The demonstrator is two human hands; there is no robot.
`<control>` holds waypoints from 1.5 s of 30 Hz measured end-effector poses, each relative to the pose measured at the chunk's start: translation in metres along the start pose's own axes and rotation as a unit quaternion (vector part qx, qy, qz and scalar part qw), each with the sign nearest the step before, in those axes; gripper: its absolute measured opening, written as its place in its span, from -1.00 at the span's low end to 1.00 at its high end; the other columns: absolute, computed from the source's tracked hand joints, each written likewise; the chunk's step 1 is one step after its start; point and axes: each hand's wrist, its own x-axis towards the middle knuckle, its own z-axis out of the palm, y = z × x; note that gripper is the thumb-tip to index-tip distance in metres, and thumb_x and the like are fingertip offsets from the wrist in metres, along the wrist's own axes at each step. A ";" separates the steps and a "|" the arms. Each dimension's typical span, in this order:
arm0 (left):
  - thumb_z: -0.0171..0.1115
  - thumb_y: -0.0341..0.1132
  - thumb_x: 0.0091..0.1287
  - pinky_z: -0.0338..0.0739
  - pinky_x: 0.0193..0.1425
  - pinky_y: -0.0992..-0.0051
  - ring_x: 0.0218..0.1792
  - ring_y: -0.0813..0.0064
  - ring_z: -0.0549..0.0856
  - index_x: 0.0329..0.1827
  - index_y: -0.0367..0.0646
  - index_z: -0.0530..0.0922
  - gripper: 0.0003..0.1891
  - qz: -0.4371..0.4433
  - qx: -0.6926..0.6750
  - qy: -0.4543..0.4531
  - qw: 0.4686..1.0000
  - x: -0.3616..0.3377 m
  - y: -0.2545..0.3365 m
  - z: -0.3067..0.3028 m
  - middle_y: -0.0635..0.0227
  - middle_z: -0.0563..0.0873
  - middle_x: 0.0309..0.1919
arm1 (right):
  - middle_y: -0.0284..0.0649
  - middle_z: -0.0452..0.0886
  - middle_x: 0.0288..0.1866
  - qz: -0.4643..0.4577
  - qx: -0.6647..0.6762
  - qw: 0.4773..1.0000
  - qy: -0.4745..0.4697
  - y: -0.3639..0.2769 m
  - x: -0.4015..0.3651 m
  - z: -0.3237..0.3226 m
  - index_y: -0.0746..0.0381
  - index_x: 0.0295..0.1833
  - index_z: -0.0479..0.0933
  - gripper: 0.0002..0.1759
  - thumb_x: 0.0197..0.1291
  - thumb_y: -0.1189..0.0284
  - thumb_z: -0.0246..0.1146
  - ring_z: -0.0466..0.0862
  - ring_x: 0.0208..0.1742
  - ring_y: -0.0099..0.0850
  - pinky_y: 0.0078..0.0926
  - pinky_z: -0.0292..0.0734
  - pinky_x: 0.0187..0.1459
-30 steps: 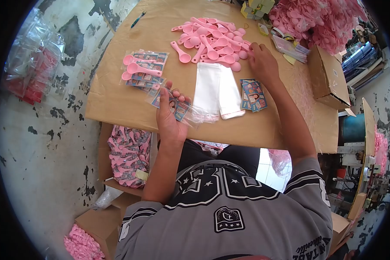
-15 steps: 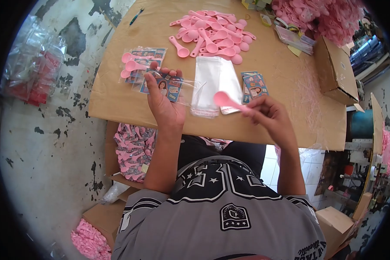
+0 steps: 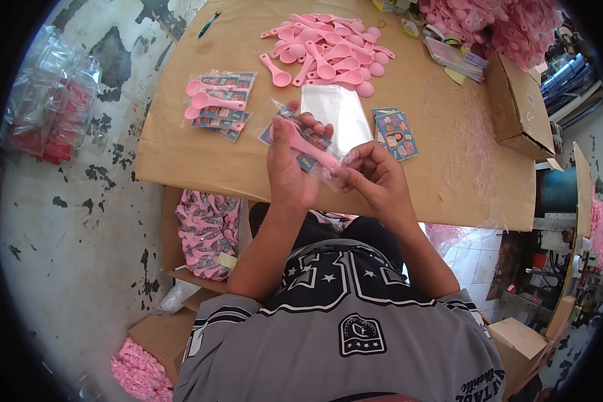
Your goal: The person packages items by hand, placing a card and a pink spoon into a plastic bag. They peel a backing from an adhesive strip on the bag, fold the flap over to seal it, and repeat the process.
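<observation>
My left hand (image 3: 292, 175) is closed around a clear plastic bag with a blue printed card (image 3: 307, 163) in it. A pink measuring spoon (image 3: 309, 146) lies over the card, its bowl under my left thumb and its handle pointing right. It seems to be in the bag. At the bag's right end, my right hand (image 3: 380, 177) pinches near the tip of the handle. Behind my hands is a stack of clear bags (image 3: 345, 110), with printed cards (image 3: 396, 136) to its right. Filled packets (image 3: 224, 107) with spoons and cards lie at the left.
A heap of pink spoons (image 3: 328, 50) covers the table's far middle. At back right are a larger pink pile (image 3: 496, 27) and a cardboard box (image 3: 516, 107). A pen (image 3: 209, 24) lies far left. Below the table edge, a box holds many packets (image 3: 208, 234).
My right hand has carried the spoon left to the bag in my left hand. The spoon now lies along the card, and my left hand has shifted right and tilted the bag.
</observation>
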 end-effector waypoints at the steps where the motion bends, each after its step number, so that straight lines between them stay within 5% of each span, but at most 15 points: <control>1: 0.21 0.11 0.60 0.65 0.36 0.21 -0.07 0.47 0.70 0.45 -0.17 0.40 -0.40 -0.013 -0.009 -0.006 1.000 -0.002 -0.002 0.002 0.36 0.66 -0.11 | -0.33 0.65 -0.18 -0.016 -0.018 1.000 0.015 0.005 0.002 0.003 0.30 0.07 0.49 -0.70 0.38 0.51 0.47 0.64 -0.24 -0.67 -0.68 0.58 -0.19; 4: 0.18 0.07 0.63 0.67 0.32 0.29 -0.08 0.50 0.71 0.45 -0.17 0.40 -0.44 -0.046 -0.032 -0.019 0.998 -0.008 -0.006 0.007 0.35 0.66 -0.12 | -0.42 0.58 -0.21 -0.072 -0.074 0.993 0.057 0.021 0.011 0.006 0.24 -0.02 0.46 -0.65 0.31 0.49 0.53 0.58 -0.25 -0.72 -0.71 0.53 -0.23; 7: 0.16 0.03 0.65 0.66 0.36 0.24 -0.04 0.44 0.73 0.45 -0.18 0.41 -0.47 -0.067 -0.072 -0.038 0.994 -0.001 -0.004 -0.007 0.32 0.69 -0.07 | -0.36 0.58 -0.10 -0.117 -0.109 0.984 0.076 0.022 0.013 0.010 0.26 0.15 0.48 -0.54 0.25 0.49 0.56 0.57 -0.16 -0.66 -0.66 0.54 -0.19; 13: 0.06 -0.07 0.71 0.59 0.49 0.08 0.24 0.24 0.70 0.47 -0.19 0.38 -0.54 -0.117 -0.054 -0.025 0.991 0.003 0.005 -0.003 0.11 0.67 0.20 | -0.09 0.54 0.43 -0.351 -0.374 0.857 0.051 -0.005 0.008 0.003 0.07 0.31 0.70 -0.44 0.14 0.48 0.55 0.59 0.29 -0.18 -0.30 0.58 0.16; 14: 0.06 -0.08 0.71 0.57 0.51 0.07 0.29 0.21 0.67 0.47 -0.20 0.38 -0.54 -0.119 -0.059 -0.027 0.991 0.005 0.008 -0.002 0.08 0.65 0.25 | -0.05 0.45 0.59 -0.367 -0.406 0.837 0.015 -0.013 0.005 -0.003 0.06 0.09 0.82 -0.64 0.13 0.46 0.54 0.52 0.46 -0.05 -0.16 0.54 0.28; 18: 0.05 -0.09 0.71 0.48 0.58 0.05 0.45 0.12 0.57 0.50 -0.21 0.36 -0.53 -0.134 -0.065 -0.041 0.988 0.009 0.021 0.004 0.00 0.57 0.41 | -0.05 0.46 0.60 -0.335 -0.235 0.910 -0.063 -0.022 -0.001 -0.031 0.06 0.10 0.82 -0.66 0.20 0.53 0.47 0.41 0.59 -0.02 -0.05 0.43 0.44; 22: 0.03 -0.08 0.72 0.45 0.60 0.09 0.50 0.09 0.53 0.55 -0.23 0.33 -0.48 -0.189 -0.050 -0.065 0.979 0.003 0.013 0.012 0.00 0.54 0.46 | -0.06 0.43 0.62 -0.362 -0.492 0.791 0.044 -0.027 0.006 -0.033 -0.07 0.22 0.76 -0.50 0.17 0.56 0.45 0.41 0.59 0.00 -0.03 0.35 0.53; 26: 0.04 -0.07 0.71 0.55 0.52 0.18 0.39 0.20 0.62 0.56 -0.22 0.34 -0.47 -0.269 -0.066 -0.085 0.957 -0.006 -0.001 0.014 0.09 0.62 0.35 | -0.17 0.46 0.62 -0.393 -0.504 0.769 -0.004 -0.028 0.010 -0.019 -0.20 0.10 0.81 -0.57 0.09 0.40 0.49 0.37 0.62 0.01 -0.07 0.39 0.51; 30: 0.06 -0.03 0.70 0.53 0.53 0.17 0.38 0.21 0.63 0.61 -0.16 0.30 -0.43 -0.310 -0.048 -0.111 0.943 -0.006 0.000 0.012 0.08 0.61 0.37 | -0.22 0.59 0.50 -0.380 -0.398 0.834 -0.050 -0.030 0.011 -0.021 -0.09 0.08 0.82 -0.61 0.08 0.34 0.52 0.46 0.55 -0.04 -0.14 0.51 0.37; 32: 0.06 -0.02 0.69 0.47 0.57 0.13 0.42 0.17 0.60 0.62 -0.18 0.29 -0.41 -0.254 -0.015 -0.086 0.963 -0.006 0.005 0.017 0.05 0.60 0.41 | -0.22 0.69 0.38 -0.391 -0.363 0.843 -0.070 -0.041 0.009 -0.026 0.03 0.09 0.82 -0.62 0.10 0.35 0.54 0.55 0.47 -0.08 -0.23 0.58 0.26; 35: 0.04 -0.02 0.69 0.38 0.62 0.14 0.48 0.18 0.55 0.64 -0.21 0.26 -0.38 -0.184 0.074 -0.127 0.972 -0.005 0.012 0.013 -0.01 0.57 0.45 | -0.19 0.81 0.13 -0.306 -0.266 0.914 -0.015 -0.037 0.003 -0.036 0.20 0.14 0.78 -0.61 0.18 0.41 0.54 0.72 0.16 -0.22 -0.41 0.62 0.11; 37: 0.03 -0.02 0.70 0.32 0.64 0.17 0.52 0.20 0.52 0.66 -0.23 0.23 -0.37 -0.138 0.145 -0.179 0.963 -0.003 0.017 0.008 -0.05 0.56 0.48 | -0.25 0.77 -0.19 -0.261 -0.195 0.944 0.045 -0.036 0.000 -0.024 0.26 0.43 0.54 -0.39 0.29 0.49 0.51 0.65 -0.22 -0.52 -0.60 0.52 -0.08; 41: 0.24 -0.25 0.63 0.65 0.34 0.38 0.28 0.43 0.72 0.55 -0.31 0.40 -0.47 -0.163 0.273 -0.215 0.924 -0.011 0.012 0.011 0.03 0.71 0.32 | -0.36 0.63 -0.35 -0.108 -0.117 0.986 0.045 -0.026 -0.002 -0.022 0.22 0.61 0.29 -0.18 0.32 0.49 0.51 0.52 -0.34 -0.67 -0.67 0.41 -0.19; 42: 0.33 -0.32 0.57 0.77 0.10 0.43 0.08 0.50 0.80 0.47 -0.34 0.48 -0.51 -0.170 0.278 -0.170 0.930 -0.015 0.011 0.018 0.07 0.79 0.20 | -0.40 0.59 -0.37 -0.090 -0.120 0.988 0.039 -0.021 -0.001 -0.022 0.22 0.63 0.25 -0.15 0.33 0.49 0.51 0.49 -0.35 -0.69 -0.68 0.39 -0.21; 45: 0.32 -0.31 0.58 0.79 0.03 0.43 -0.02 0.52 0.83 0.44 -0.34 0.50 -0.54 -0.140 0.307 -0.144 0.930 -0.014 0.004 0.009 0.08 0.83 0.12 | -0.39 0.61 -0.41 -0.078 -0.135 0.987 0.038 -0.014 -0.002 -0.019 0.23 0.60 0.27 -0.19 0.33 0.49 0.50 0.52 -0.38 -0.67 -0.64 0.44 -0.22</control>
